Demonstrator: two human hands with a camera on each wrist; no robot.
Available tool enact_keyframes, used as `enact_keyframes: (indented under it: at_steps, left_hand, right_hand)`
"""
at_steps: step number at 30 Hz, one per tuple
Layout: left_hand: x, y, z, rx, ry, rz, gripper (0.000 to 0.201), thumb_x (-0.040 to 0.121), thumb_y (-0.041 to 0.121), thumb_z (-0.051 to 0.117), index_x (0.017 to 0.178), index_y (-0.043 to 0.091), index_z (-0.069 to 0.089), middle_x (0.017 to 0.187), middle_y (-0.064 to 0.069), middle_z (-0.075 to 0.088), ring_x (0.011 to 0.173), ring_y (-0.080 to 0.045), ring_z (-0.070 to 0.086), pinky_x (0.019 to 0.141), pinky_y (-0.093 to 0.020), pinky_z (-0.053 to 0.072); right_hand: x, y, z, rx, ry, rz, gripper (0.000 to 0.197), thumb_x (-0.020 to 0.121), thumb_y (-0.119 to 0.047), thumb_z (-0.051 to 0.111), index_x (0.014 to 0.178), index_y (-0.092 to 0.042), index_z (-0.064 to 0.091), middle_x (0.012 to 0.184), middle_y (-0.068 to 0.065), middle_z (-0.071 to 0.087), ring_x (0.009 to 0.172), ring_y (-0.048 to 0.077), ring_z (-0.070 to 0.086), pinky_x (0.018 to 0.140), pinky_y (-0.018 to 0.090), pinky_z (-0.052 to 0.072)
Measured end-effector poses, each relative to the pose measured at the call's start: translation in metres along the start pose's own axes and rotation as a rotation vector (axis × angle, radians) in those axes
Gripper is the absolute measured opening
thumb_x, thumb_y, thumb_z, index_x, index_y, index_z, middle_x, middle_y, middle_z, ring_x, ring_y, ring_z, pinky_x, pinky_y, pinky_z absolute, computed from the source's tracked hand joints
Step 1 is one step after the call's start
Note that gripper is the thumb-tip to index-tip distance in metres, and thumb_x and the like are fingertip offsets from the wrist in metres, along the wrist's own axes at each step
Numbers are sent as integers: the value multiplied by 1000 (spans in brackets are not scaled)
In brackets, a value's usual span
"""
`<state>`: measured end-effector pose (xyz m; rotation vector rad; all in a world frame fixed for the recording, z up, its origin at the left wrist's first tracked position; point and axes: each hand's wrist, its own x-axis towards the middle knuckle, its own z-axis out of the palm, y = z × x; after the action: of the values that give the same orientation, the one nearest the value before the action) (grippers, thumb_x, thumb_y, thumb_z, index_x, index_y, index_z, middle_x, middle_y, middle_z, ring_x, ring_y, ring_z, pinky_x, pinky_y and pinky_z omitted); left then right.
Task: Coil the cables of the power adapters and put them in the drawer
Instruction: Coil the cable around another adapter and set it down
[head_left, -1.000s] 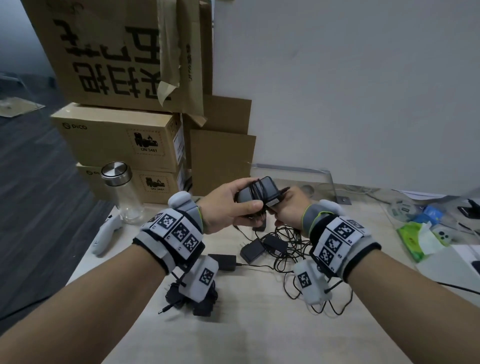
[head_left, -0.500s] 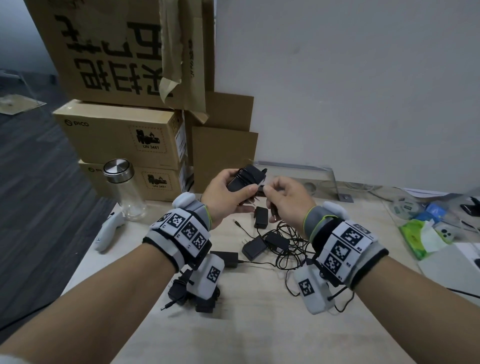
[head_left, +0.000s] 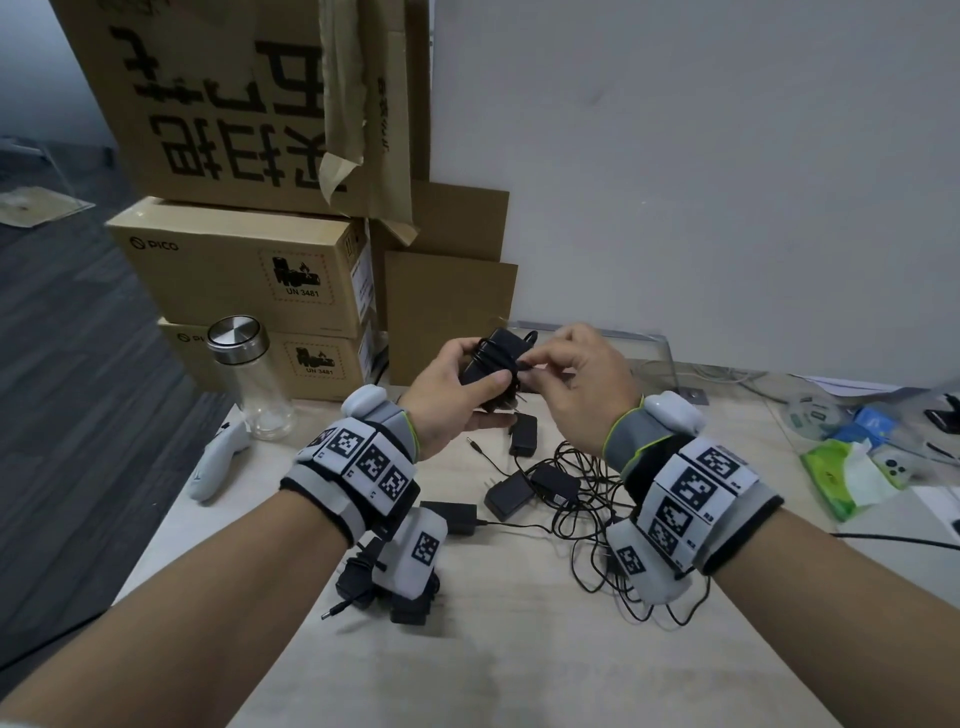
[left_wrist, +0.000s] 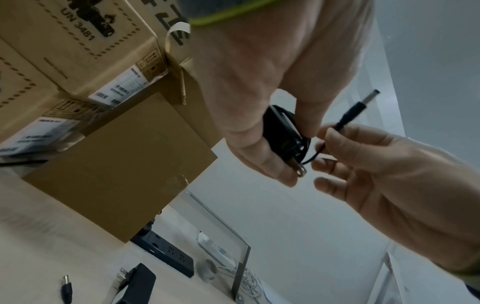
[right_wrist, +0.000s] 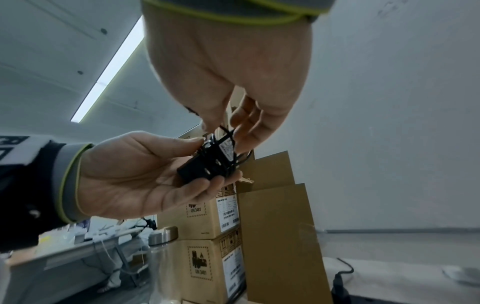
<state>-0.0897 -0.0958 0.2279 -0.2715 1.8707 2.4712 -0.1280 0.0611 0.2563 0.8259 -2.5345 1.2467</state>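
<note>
My left hand (head_left: 467, 397) grips a black power adapter (head_left: 498, 358) in the air above the table, with its cable wound round the body. The prongs (left_wrist: 301, 171) point down past my left fingers. My right hand (head_left: 550, 364) pinches the free cable end just right of the adapter, and the barrel plug (left_wrist: 359, 108) sticks out above its fingers. In the right wrist view the adapter (right_wrist: 207, 164) lies on my left palm (right_wrist: 135, 174). Loose adapters (head_left: 511, 496) with tangled cables (head_left: 587, 493) lie on the table below. No drawer is in view.
Wound adapters (head_left: 363, 582) lie under my left wrist. Stacked cardboard boxes (head_left: 244, 270) stand at the back left, with a steel-lidded glass bottle (head_left: 249, 384) and a white controller (head_left: 218, 462) by the table's left edge. A green tissue pack (head_left: 852, 478) lies at the right.
Both hands have lifted the adapter slightly toward the boxes. My right hand came from under the adapter to its right side and now pinches the cable end there.
</note>
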Motion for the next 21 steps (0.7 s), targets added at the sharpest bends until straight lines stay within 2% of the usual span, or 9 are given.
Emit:
enact_keyframes:
  at_steps: [2, 4, 6, 8, 11, 14, 18, 21]
  left_hand:
    - [-2, 1, 5, 30, 13, 30, 44, 91, 3, 61, 129, 8, 40, 114, -23, 58, 81, -29, 67, 72, -42, 61]
    - [-4, 1, 11, 72, 50, 62, 43, 88, 5, 66, 124, 9, 42, 112, -19, 58, 77, -26, 68, 69, -42, 61]
    - [-4, 0, 17, 94, 100, 89, 43, 86, 9, 70, 120, 10, 43, 108, -16, 61, 72, -23, 69, 66, -40, 61]
    - [-3, -1, 22, 92, 134, 103, 46, 84, 11, 73, 119, 10, 43, 105, -15, 63, 71, -23, 69, 64, -39, 61]
    - [-4, -1, 26, 71, 140, 107, 50, 84, 12, 73, 123, 12, 40, 106, -14, 62, 70, -21, 68, 65, -39, 61]
    - [-4, 1, 27, 43, 132, 112, 52, 86, 12, 71, 129, 17, 41, 116, -11, 58, 78, -23, 68, 70, -42, 61]
    - [-4, 3, 31, 48, 101, 107, 44, 89, 12, 67, 128, 16, 46, 112, -13, 61, 74, -22, 67, 71, -42, 61]
    - [-3, 2, 33, 72, 94, 101, 45, 89, 11, 67, 129, 13, 47, 113, -13, 61, 76, -20, 68, 70, -40, 61]
  right_hand:
    - [1, 0, 1, 35, 80, 4, 14, 84, -12, 68, 94, -21, 73, 80, -11, 59, 76, 12, 59, 70, 20, 46]
    - [1, -1, 2, 36, 122, 13, 22, 84, -13, 67, 102, -26, 67, 75, -9, 62, 72, 9, 58, 66, 15, 44]
    - [0, -1, 3, -23, 147, -6, 27, 84, -15, 65, 107, -30, 64, 74, -9, 61, 67, 9, 56, 64, 18, 45]
    - [1, 1, 4, -72, 186, -36, 28, 85, -14, 63, 109, -30, 66, 78, -10, 60, 65, 9, 53, 66, 23, 46]
    - [1, 7, 5, -129, 213, -47, 33, 88, -15, 61, 117, -29, 67, 84, -9, 59, 69, 7, 51, 69, 19, 39]
    - [0, 14, 5, -211, 193, -62, 42, 91, -15, 55, 131, -27, 57, 89, -1, 59, 77, 13, 52, 72, 20, 35]
    - [-4, 17, 2, -320, 70, -8, 48, 96, -15, 44, 142, -28, 44, 105, 6, 56, 87, 25, 57, 72, 25, 38]
    - [-5, 16, 5, -364, 67, -39, 51, 91, -24, 32, 139, -25, 49, 100, 8, 53, 81, 27, 56, 66, 30, 42]
